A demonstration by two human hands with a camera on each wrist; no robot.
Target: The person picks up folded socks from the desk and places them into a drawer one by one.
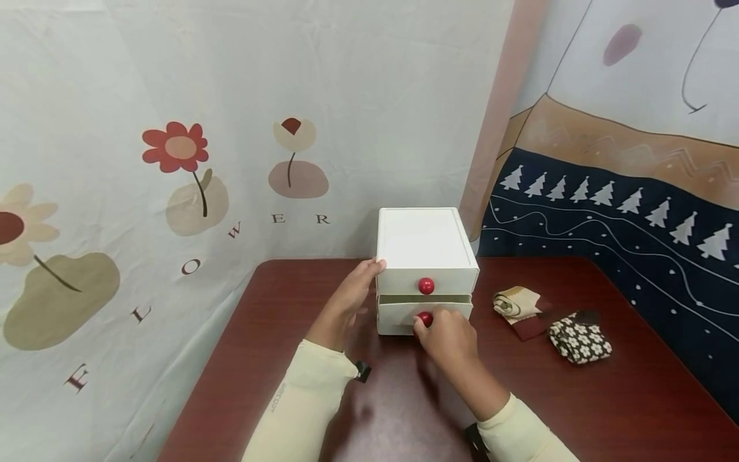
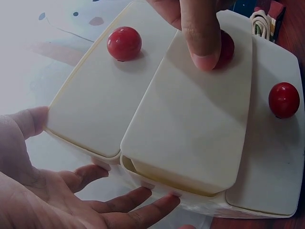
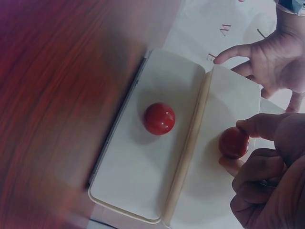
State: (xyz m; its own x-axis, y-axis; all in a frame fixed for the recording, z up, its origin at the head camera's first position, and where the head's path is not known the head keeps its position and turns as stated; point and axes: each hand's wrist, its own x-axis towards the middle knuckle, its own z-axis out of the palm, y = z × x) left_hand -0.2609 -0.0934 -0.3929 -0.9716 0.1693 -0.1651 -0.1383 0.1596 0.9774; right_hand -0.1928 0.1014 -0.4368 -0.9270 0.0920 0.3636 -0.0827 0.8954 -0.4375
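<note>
A small white drawer cabinet [image 1: 424,239] with red knobs stands on the table. The middle drawer [image 2: 190,119] sticks out a little past the top drawer [image 2: 109,95] and the bottom drawer [image 3: 143,171]. My right hand [image 1: 453,337] pinches the middle drawer's red knob [image 3: 234,142] between thumb and finger. My left hand [image 1: 353,292] rests against the cabinet's left side. Its thumb touches the front edge near the top, and the other fingers lie spread along the side in the left wrist view. What lies inside the drawer is hidden.
To the cabinet's right lie a folded cream and maroon pair of socks [image 1: 519,308] and a dark bundle with white flowers [image 1: 580,338], which looks like socks. The reddish-brown table [image 1: 277,333] meets printed cloth hangings [image 1: 369,96] at the back.
</note>
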